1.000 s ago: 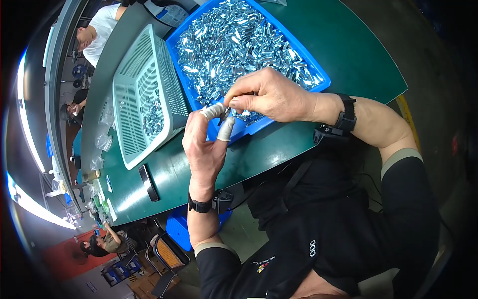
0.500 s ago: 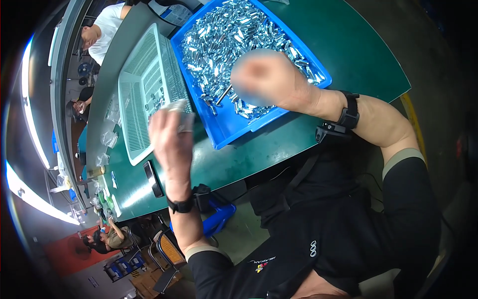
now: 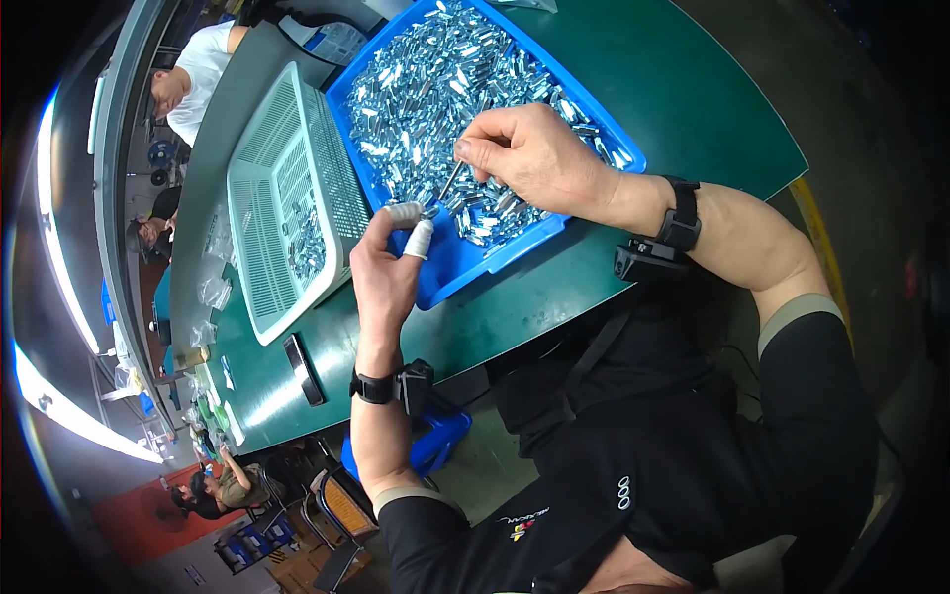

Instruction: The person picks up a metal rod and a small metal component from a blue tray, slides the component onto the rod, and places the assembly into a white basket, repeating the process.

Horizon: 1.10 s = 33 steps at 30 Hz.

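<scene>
My left hand, with white covers on its thumb and forefinger, pinches a small shiny metal part over the near left corner of the blue tray. My right hand is closed on a thin metal rod that slants down towards that part. Whether the rod's tip touches the part, I cannot tell. A heap of silvery metal pieces fills most of the tray; bare blue bottom shows at its near left corner. Left of it, the pale green slotted basket holds a small pile of similar pieces.
A black phone-like slab lies on the green table near its front edge. Clear plastic bags lie beyond the basket. A blue stool stands below the table. Other people, one in a white shirt, are farther off.
My left hand has moved right, from beside the basket to the blue tray, and now pinches a metal part. My right hand stays over the tray with the rod.
</scene>
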Each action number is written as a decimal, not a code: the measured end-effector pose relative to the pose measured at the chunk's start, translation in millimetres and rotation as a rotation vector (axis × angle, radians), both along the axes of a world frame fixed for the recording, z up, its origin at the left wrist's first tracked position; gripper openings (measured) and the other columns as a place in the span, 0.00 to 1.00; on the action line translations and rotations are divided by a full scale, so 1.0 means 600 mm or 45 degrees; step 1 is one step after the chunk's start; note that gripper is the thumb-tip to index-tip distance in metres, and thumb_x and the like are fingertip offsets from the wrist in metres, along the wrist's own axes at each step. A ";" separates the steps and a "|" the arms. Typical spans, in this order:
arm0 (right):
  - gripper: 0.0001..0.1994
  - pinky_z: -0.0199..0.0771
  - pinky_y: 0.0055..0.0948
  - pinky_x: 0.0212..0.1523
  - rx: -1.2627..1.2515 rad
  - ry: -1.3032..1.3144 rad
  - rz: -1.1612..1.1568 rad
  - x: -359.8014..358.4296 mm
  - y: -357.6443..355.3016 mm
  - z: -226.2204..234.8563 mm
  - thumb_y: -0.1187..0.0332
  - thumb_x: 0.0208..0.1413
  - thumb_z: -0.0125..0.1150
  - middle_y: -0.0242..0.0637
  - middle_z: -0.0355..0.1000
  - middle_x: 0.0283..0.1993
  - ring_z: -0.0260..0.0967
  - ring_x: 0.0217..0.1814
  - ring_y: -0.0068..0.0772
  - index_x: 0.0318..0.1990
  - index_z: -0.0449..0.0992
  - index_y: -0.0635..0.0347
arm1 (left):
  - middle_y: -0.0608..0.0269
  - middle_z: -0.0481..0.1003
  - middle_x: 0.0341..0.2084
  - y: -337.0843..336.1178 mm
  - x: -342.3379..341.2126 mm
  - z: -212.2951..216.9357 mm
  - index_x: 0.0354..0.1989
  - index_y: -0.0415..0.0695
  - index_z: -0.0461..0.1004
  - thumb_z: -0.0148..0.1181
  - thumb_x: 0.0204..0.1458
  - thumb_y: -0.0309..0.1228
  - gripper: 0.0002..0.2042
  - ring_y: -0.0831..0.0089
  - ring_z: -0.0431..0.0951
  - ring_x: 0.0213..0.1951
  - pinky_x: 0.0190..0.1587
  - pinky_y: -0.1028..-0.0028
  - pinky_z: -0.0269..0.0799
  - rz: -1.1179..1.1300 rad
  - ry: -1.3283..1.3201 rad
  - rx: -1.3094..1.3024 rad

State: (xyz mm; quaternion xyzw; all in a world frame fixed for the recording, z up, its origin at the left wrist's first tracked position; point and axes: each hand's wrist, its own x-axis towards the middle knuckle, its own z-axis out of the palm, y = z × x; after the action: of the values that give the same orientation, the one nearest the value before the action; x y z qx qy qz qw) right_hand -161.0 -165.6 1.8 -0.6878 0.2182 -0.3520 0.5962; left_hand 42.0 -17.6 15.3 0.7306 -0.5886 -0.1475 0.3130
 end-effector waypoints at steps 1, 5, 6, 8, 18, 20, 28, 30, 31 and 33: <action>0.12 0.67 0.22 0.29 -0.018 0.031 -0.018 0.001 0.000 0.000 0.64 0.67 0.60 0.29 0.77 0.27 0.67 0.29 0.15 0.37 0.82 0.64 | 0.61 0.81 0.41 0.004 -0.001 -0.002 0.44 0.38 0.79 0.66 0.56 0.20 0.08 0.71 0.81 0.42 0.49 0.72 0.76 0.108 0.358 -0.073; 0.12 0.72 0.21 0.32 0.044 -0.011 0.052 0.003 0.004 -0.006 0.65 0.67 0.59 0.31 0.78 0.30 0.71 0.30 0.17 0.39 0.81 0.65 | 0.60 0.80 0.42 0.011 -0.023 -0.002 0.48 0.36 0.76 0.64 0.58 0.18 0.10 0.69 0.81 0.47 0.55 0.71 0.75 0.095 0.880 -0.215; 0.11 0.75 0.21 0.36 0.085 -0.036 0.078 0.004 0.005 -0.008 0.66 0.68 0.58 0.33 0.79 0.32 0.74 0.32 0.18 0.42 0.81 0.66 | 0.61 0.80 0.43 0.012 -0.023 -0.005 0.49 0.36 0.75 0.63 0.58 0.17 0.11 0.69 0.82 0.48 0.55 0.71 0.75 0.083 0.905 -0.221; 0.11 0.76 0.21 0.37 0.112 -0.060 0.093 0.004 0.003 -0.005 0.66 0.68 0.58 0.34 0.80 0.33 0.74 0.33 0.19 0.42 0.81 0.67 | 0.60 0.80 0.44 0.015 -0.023 -0.013 0.49 0.36 0.76 0.63 0.58 0.17 0.11 0.68 0.82 0.48 0.55 0.71 0.75 0.092 0.933 -0.232; 0.12 0.75 0.19 0.34 0.193 -0.091 0.137 -0.001 0.003 0.006 0.66 0.70 0.56 0.35 0.80 0.36 0.76 0.36 0.20 0.45 0.81 0.65 | 0.61 0.81 0.42 0.015 -0.035 -0.015 0.49 0.38 0.76 0.63 0.59 0.18 0.10 0.69 0.83 0.47 0.54 0.73 0.74 0.092 1.051 -0.315; 0.12 0.74 0.18 0.32 0.244 -0.074 0.147 -0.003 0.007 0.011 0.66 0.70 0.55 0.35 0.81 0.36 0.76 0.36 0.19 0.46 0.81 0.65 | 0.60 0.81 0.42 0.015 -0.040 -0.016 0.49 0.38 0.76 0.63 0.59 0.19 0.11 0.69 0.83 0.47 0.54 0.74 0.74 0.087 1.052 -0.297; 0.13 0.71 0.15 0.27 0.333 -0.050 0.242 -0.001 0.004 0.009 0.65 0.70 0.55 0.37 0.82 0.39 0.78 0.37 0.20 0.48 0.80 0.66 | 0.60 0.80 0.44 0.019 -0.039 -0.019 0.52 0.39 0.74 0.60 0.60 0.18 0.13 0.72 0.81 0.50 0.55 0.75 0.71 -0.011 0.969 -0.236; 0.13 0.72 0.16 0.27 0.356 -0.034 0.256 -0.001 0.004 0.010 0.65 0.70 0.56 0.38 0.82 0.39 0.78 0.37 0.19 0.48 0.81 0.66 | 0.60 0.80 0.44 0.021 -0.040 -0.016 0.52 0.39 0.74 0.61 0.60 0.18 0.13 0.72 0.81 0.49 0.55 0.74 0.72 -0.022 0.980 -0.228; 0.13 0.72 0.16 0.27 0.356 -0.034 0.257 0.000 0.004 0.009 0.65 0.70 0.56 0.38 0.82 0.39 0.78 0.37 0.19 0.48 0.81 0.66 | 0.61 0.80 0.44 0.022 -0.040 -0.016 0.52 0.38 0.74 0.62 0.60 0.18 0.13 0.71 0.81 0.49 0.55 0.74 0.72 -0.028 0.993 -0.220; 0.13 0.72 0.16 0.27 0.359 -0.048 0.274 0.000 0.005 0.008 0.64 0.70 0.56 0.37 0.82 0.37 0.77 0.35 0.19 0.47 0.81 0.66 | 0.61 0.80 0.44 0.021 -0.042 -0.021 0.52 0.38 0.74 0.63 0.59 0.18 0.13 0.71 0.81 0.49 0.54 0.74 0.73 -0.015 1.009 -0.226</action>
State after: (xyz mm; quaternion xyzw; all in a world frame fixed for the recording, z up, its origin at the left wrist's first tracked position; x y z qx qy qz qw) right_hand -160.8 -162.9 6.7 -0.6100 0.1793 -0.2651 0.7249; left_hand 17.1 -5.1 2.9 0.5840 -0.4369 -0.3682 0.5767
